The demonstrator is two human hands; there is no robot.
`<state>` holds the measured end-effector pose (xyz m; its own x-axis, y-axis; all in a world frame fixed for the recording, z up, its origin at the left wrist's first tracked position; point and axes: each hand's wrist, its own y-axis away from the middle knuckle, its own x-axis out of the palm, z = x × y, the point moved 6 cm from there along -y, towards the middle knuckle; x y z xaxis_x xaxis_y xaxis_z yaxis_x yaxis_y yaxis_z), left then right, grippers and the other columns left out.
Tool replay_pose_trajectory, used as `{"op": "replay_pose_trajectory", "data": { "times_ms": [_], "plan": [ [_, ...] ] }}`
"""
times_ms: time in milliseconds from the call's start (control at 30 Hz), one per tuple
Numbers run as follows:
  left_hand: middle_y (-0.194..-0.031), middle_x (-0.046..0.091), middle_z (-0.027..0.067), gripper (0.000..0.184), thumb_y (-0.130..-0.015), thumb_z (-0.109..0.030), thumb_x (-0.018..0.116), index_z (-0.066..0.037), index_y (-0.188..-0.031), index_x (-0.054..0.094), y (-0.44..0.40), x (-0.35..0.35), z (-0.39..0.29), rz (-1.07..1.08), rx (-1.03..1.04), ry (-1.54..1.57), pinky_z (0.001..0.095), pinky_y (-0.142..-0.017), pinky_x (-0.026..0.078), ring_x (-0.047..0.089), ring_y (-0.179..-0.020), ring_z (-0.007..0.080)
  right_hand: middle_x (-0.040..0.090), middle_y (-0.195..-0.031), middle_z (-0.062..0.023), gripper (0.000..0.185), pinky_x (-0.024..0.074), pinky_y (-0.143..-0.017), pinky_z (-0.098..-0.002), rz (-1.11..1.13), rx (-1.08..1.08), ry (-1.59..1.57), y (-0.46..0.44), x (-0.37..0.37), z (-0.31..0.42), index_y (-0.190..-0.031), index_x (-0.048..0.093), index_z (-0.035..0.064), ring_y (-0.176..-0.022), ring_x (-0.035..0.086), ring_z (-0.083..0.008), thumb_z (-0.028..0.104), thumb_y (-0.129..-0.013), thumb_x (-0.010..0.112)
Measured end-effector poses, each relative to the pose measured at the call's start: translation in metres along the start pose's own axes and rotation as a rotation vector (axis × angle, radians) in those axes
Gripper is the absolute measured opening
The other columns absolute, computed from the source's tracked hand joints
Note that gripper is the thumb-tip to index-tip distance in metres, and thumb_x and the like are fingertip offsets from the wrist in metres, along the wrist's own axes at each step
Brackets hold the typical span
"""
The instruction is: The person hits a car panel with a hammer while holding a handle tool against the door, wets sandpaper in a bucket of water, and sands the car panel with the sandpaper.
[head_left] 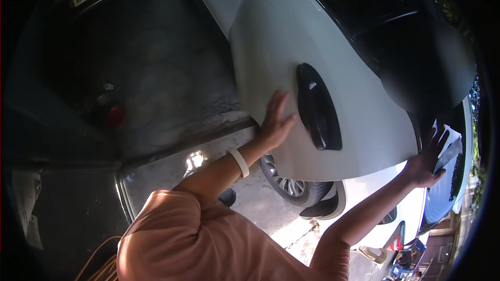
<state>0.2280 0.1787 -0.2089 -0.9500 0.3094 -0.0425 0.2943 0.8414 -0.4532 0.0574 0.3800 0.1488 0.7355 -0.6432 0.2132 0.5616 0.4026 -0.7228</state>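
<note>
The black handle [319,109] is set lengthwise beside the open left hand [277,122]; the spread right hand [424,164] is placed farther off; no grip is seen.

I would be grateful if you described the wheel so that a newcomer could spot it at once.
Find the pale car in the middle of the view, then the left hand beside it. The wheel shows below and to the right of that hand, partly hidden by the car's edge. Its silver spokes set it apart from the smooth black piece above.
</note>
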Motion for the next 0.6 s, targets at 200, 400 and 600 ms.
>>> {"op": "replay_pose_trajectory", "data": {
  "times_ms": [200, 400, 600],
  "plan": [
    [-0.154, 0.039, 0.0170, 0.077, -0.105, -0.059, 0.029, 0.001, -0.153, 0.031, -0.049, 0.045, 0.226, -0.024, -0.713, 0.909, 0.0379, -0.118, 0.026, 0.035, -0.143, 0.0294, 0.003, -0.167, -0.0197, 0.080, -0.0002, -0.123, -0.0606, -0.069, -0.055, 0.059, -0.008, -0.011, -0.007, -0.161, 0.008, 0.0090, -0.154, -0.004, -0.0406, 0.043, -0.095, 0.040],
    [-0.154, 0.040, 0.0128, 0.080, -0.104, -0.065, 0.022, -0.003, -0.153, 0.034, -0.088, 0.074, 0.338, -0.071, -0.677, 0.988, 0.0383, -0.115, 0.033, 0.040, -0.140, 0.0268, 0.001, -0.166, -0.0229, 0.072, -0.0079, -0.124, -0.0550, -0.187, -0.203, 0.290, -0.007, -0.009, -0.005, -0.160, 0.015, 0.0090, -0.153, -0.003, -0.0418, 0.041, -0.099, 0.034],
    [-0.149, 0.045, 0.0175, 0.086, -0.101, -0.070, 0.021, -0.003, -0.153, 0.030, -0.140, 0.075, 0.409, -0.008, -1.012, 1.137, 0.0452, -0.114, 0.036, 0.046, -0.134, 0.0329, -0.001, -0.168, -0.0176, 0.073, -0.0080, -0.125, -0.0479, 0.374, 0.087, -0.366, -0.006, -0.010, -0.007, -0.160, 0.018, 0.0066, -0.154, -0.008, -0.0354, 0.027, -0.093, 0.042]
  ]
}}
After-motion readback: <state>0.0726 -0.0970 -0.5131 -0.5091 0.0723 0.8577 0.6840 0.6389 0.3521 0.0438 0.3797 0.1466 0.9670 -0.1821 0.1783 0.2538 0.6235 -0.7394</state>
